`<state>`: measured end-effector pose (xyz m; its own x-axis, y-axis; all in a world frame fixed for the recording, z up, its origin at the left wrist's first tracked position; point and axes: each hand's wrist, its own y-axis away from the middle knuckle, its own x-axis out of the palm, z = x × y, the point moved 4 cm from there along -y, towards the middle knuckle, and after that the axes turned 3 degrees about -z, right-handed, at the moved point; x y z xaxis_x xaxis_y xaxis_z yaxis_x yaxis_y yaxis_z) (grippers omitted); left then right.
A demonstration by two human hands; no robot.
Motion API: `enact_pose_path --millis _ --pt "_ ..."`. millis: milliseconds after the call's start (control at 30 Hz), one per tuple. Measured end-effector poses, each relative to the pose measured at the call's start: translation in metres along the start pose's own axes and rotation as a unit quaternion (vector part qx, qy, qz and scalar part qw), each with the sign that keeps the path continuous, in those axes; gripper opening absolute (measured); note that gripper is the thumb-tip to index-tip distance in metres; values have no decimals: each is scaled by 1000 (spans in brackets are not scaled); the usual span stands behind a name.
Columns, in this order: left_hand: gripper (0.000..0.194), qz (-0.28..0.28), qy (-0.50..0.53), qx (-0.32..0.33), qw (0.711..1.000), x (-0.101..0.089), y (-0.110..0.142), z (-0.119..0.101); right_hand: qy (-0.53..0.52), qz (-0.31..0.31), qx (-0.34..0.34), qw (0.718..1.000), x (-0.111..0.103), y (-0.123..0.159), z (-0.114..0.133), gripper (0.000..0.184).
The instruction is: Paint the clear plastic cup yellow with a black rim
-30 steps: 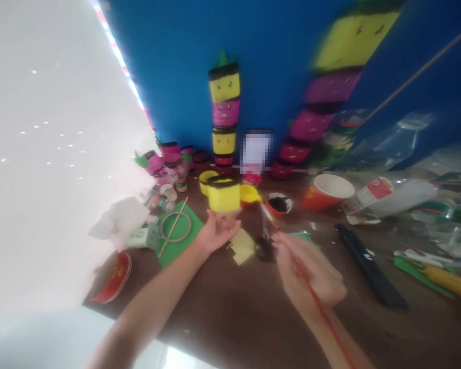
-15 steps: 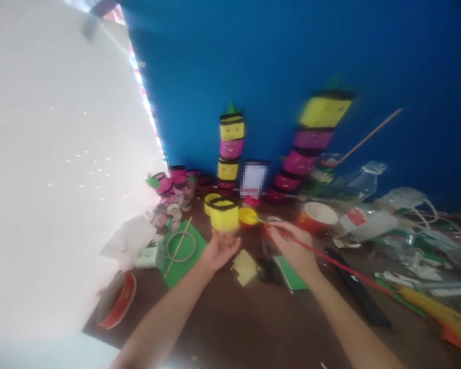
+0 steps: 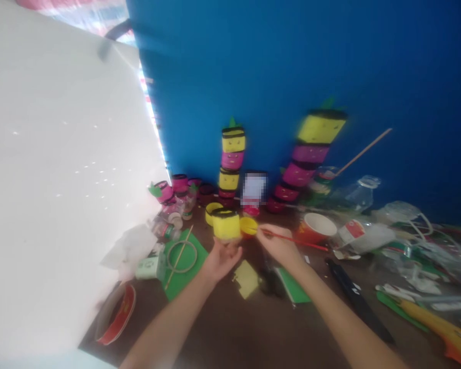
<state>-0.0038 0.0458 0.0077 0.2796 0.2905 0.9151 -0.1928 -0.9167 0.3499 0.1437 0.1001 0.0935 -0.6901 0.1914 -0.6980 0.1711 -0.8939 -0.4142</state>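
Note:
My left hand holds a yellow-painted cup with a black band around its top, gripping it from below by its unpainted base. My right hand pinches a red-handled paintbrush, which lies nearly level. The brush tip reaches into a small tub of yellow paint, just right of the held cup. Another yellow ring-shaped piece sits behind the cup. Below the hands lie a pale yellow paper scrap and a dark, blurred pair of scissors.
Painted stacks of yellow and magenta cups stand by the blue wall. An orange-red paper cup, plastic bottles and a black case lie right. Green paper with a tape ring and stick, and a red cut rim, lie left.
My right hand has moved forward and left, bringing the brush tip into the yellow tub and the handle nearly level. My left hand keeps hold of the cup. The camera view has tilted upward.

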Motion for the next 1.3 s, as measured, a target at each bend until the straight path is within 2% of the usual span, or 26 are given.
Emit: enact_pose_path --millis 200,400,500,533,600,667,733,833,933,1133,1300 --pt "53 -9 -13 0 1000 0 0 0 -22 -20 2 1000 -1 2 -2 15" --pt "49 -11 -18 -3 1000 2 0 1 -94 -90 48 990 -21 26 -13 21" --pt "47 1 -21 -8 1000 3 1 3 -147 -127 88 977 -31 52 -15 28" --pt "47 4 -23 -11 1000 2 1 4 -200 -151 120 961 -34 62 -15 27" --pt "46 5 -24 -14 1000 2 2 5 -273 -148 150 939 -35 79 -12 23" --pt "46 7 -22 -14 1000 1 3 6 -303 -134 134 934 -35 93 -4 18" --pt "44 10 -22 -15 1000 0 3 7 -299 -120 91 942 -34 102 5 15" --pt "42 -3 -27 -11 1000 -1 4 9 -243 -131 -16 961 -33 111 19 14" --pt "43 -24 -28 -3 999 -2 4 10 -175 -163 -99 966 -31 119 31 18" --pt "47 -34 -24 -15 999 -2 6 12 -162 -192 -92 963 -30 126 38 20" --pt "50 -7 -19 -21 1000 -1 7 12 -147 -209 -83 963 -32 126 37 20"
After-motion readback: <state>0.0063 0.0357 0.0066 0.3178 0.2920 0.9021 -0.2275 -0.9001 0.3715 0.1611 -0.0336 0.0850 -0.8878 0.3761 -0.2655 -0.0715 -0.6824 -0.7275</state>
